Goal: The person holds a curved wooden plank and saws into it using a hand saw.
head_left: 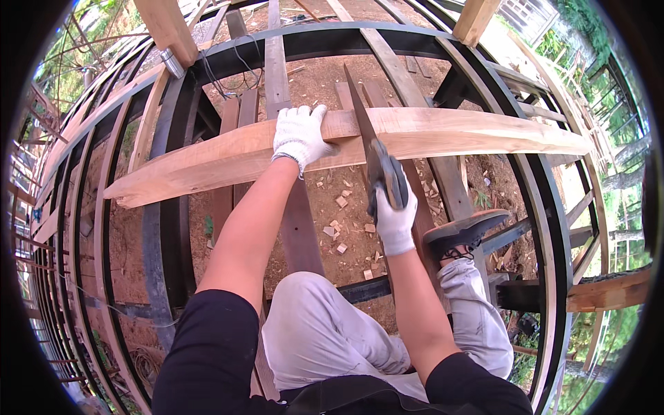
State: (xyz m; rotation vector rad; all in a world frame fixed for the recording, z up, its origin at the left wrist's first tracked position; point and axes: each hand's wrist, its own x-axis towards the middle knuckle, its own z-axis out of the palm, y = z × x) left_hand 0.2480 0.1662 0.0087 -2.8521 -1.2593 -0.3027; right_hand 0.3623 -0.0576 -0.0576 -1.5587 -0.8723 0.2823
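A long, pale timber beam (470, 131) lies crosswise over the frame, its left end tapering. My left hand (301, 137), in a white knit glove, grips it left of centre. Just to the right, a handsaw (360, 107) crosses the beam, its long blade pointing away from me. My right hand (394, 204), in a white glove with dark grey on it, is closed around the saw's handle at the near side of the beam. Whether the teeth are in a cut I cannot tell.
Black steel joists (536, 207) and wooden boards (301, 235) form an open frame over dirt strewn with wood offcuts (341, 201). Upright posts (472, 21) stand beyond, with loose wires (221, 83) at the back left. My knee is below my hands; my right foot rests at the right.
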